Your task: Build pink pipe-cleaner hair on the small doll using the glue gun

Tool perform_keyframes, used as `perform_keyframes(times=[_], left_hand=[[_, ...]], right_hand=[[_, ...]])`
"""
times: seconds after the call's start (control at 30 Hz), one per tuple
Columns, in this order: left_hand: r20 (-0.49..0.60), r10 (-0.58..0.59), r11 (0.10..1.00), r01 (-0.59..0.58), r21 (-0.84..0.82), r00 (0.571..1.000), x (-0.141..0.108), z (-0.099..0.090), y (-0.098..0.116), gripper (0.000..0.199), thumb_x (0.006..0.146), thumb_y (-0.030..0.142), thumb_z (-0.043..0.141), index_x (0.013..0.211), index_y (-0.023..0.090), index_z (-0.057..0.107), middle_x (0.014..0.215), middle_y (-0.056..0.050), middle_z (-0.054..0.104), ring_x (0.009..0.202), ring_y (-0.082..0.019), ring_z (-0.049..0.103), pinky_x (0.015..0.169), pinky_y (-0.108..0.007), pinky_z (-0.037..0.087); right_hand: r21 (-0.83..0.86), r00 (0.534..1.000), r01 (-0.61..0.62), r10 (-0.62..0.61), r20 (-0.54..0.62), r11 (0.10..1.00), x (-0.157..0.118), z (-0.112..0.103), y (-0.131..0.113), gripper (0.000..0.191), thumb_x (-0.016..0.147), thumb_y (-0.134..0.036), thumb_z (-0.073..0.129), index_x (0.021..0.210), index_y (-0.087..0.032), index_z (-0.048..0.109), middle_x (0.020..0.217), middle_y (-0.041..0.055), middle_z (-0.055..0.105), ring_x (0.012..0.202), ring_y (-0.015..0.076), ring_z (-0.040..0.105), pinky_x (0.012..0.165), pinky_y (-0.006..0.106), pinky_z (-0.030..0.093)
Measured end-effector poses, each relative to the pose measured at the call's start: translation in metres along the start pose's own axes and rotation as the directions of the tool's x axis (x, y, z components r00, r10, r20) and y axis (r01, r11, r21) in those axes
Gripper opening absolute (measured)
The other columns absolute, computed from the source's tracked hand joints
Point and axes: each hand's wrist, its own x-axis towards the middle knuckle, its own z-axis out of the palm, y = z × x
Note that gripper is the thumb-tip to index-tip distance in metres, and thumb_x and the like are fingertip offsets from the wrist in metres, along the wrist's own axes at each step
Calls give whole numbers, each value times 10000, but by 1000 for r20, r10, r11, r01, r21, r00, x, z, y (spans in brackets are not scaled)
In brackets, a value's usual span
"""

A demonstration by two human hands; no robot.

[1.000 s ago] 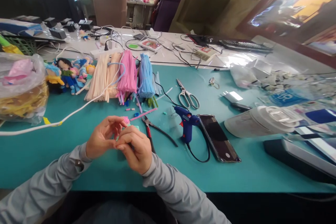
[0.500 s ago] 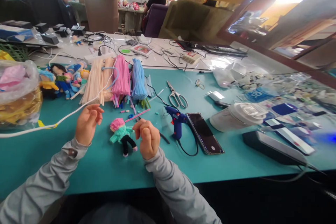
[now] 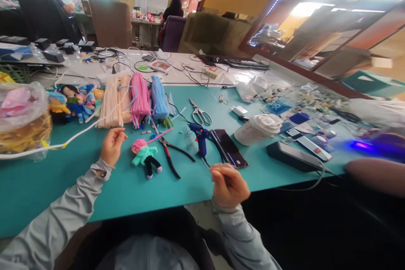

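Observation:
A small doll [image 3: 146,156] with pink hair, a mint top and black legs lies on the teal mat [image 3: 126,198]. Left of it, my left hand [image 3: 113,145] hovers with thumb and fingertips together; anything between them is too small to make out. My right hand [image 3: 230,185] is pinched near the mat's front edge, below the phone [image 3: 229,147], and what it holds, if anything, is hidden. Red-and-black pliers [image 3: 171,156] lie open right of the doll, beside a blue glue gun [image 3: 201,139]. A pink stem [image 3: 160,135] rests above the doll.
Scissors [image 3: 200,113], a lidded white cup [image 3: 257,128] and a dark case [image 3: 294,158] lie to the right. Pink stems [image 3: 140,95], blue stems [image 3: 159,97], dolls [image 3: 76,101] and a plastic bag [image 3: 23,118] stand left. A white cable [image 3: 82,133] crosses the left side.
My right hand has moved right and toward the front edge, away from the doll, uncovering the pliers. The fingers of my left hand have come together. The camera view has turned right.

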Motion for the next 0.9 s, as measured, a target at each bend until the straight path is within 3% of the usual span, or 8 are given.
perform_keyframes(times=[0.13, 0.3, 0.4, 0.5, 0.6, 0.7, 0.8, 0.9], left_hand=[[21, -1, 999, 0, 39, 1000, -1, 2, -2, 325, 736, 472, 647, 886, 186, 607, 656, -12, 652, 637, -173, 623, 575, -286, 471], [42, 0, 998, -2, 68, 999, -2, 1, -4, 313, 745, 457, 618, 902, 187, 599, 668, -12, 654, 661, -183, 638, 607, -301, 483], [50, -3, 997, -1, 78, 999, -1, 0, -5, 296, 746, 434, 616, 910, 189, 595, 678, -11, 655, 678, -187, 647, 621, -304, 484], [61, -15, 997, 10, 76, 998, 0, -1, -5, 283, 740, 416, 612, 907, 188, 589, 675, -7, 647, 672, -185, 645, 620, -304, 482], [70, -29, 998, 24, 65, 997, 1, 0, -5, 277, 731, 403, 609, 902, 187, 586, 672, -7, 644, 669, -184, 642, 611, -300, 477], [75, -45, 998, 42, 48, 996, 1, 1, -6, 272, 717, 389, 614, 897, 187, 585, 670, -8, 643, 664, -181, 635, 592, -291, 466], [74, -64, 998, 62, 26, 995, 2, 0, -7, 284, 693, 387, 619, 890, 186, 578, 656, -4, 633, 630, -169, 611, 553, -275, 444], [78, -86, 996, 86, 8, 993, 4, -1, -9, 308, 667, 389, 625, 892, 186, 572, 652, -2, 625, 588, -154, 577, 500, -256, 411]], right_hand=[[-269, 986, 23, 23, 167, 963, -8, -64, -14, 141, 919, -204, 574, 832, -195, 685, 565, -26, 591, 423, 103, 520, 395, 232, 409], [-532, 902, 222, 35, 430, 817, -29, -117, -27, 286, 977, -272, 489, 768, -222, 677, 589, 10, 661, 447, 137, 602, 420, 252, 466], [-672, 928, 248, 29, 373, 698, -47, -134, -30, 266, 980, -308, 500, 798, -250, 684, 578, 13, 670, 431, 150, 610, 390, 256, 442], [-779, 976, 149, 35, 214, 609, -59, -140, -35, 173, 963, -334, 537, 994, -275, 697, 632, 31, 676, 429, 157, 600, 382, 266, 437], [-754, 986, 70, 72, 154, 654, -59, -133, -45, 164, 942, -345, 566, 1034, -296, 692, 802, 74, 709, 555, 196, 662, 479, 303, 521], [-664, 981, 57, 84, 178, 746, -52, -107, -57, 179, 937, -262, 557, 824, -262, 696, 824, 82, 708, 653, 225, 689, 536, 335, 554], [-571, 972, 42, 98, 212, 820, -44, -61, -63, 246, 945, -211, 518, 741, -219, 654, 764, 63, 680, 629, 199, 664, 535, 330, 552], [-514, 953, 69, 96, 287, 855, -39, -4, -63, 111, 910, -187, 578, 848, -217, 664, 794, 49, 686, 699, 189, 662, 633, 329, 570]])
